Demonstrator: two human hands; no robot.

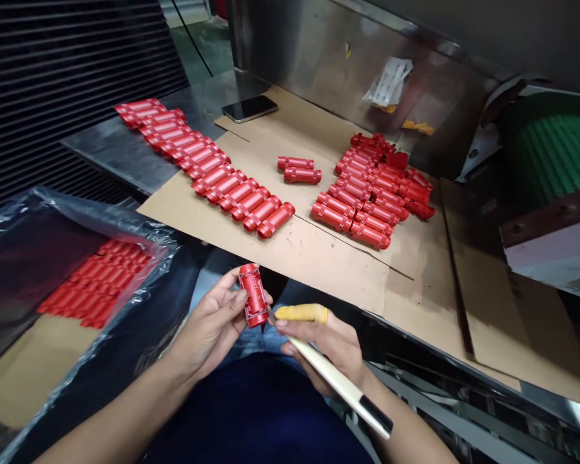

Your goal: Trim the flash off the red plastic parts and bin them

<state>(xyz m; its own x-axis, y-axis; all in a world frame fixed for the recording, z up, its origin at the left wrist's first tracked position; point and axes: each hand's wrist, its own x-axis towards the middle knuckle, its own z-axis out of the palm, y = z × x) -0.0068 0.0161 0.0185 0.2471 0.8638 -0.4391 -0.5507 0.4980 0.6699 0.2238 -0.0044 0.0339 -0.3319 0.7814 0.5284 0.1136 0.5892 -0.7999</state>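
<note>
My left hand (217,316) holds a red ribbed plastic tube (254,296) with a pale line pattern on its side, tilted slightly, above my lap. In my right hand (331,345) is a craft knife (338,380) with a cream handle and a black end. Its tip touches or nearly touches the tube's lower right side. A yellow finger cot (302,314) covers my right index finger. On the cardboard ahead, a long slanting row of red tubes (241,196) lies at left. A pile of red tubes (367,187) lies at right, with two red tubes (299,169) between.
A phone (249,108) lies at the table's back. Lower left, a plastic-lined box (24,361) holds more red tubes. Cardboard (338,270) covers the metal table. A green ribbed object (551,148) stands at right. Small bags (391,80) hang on the metal wall.
</note>
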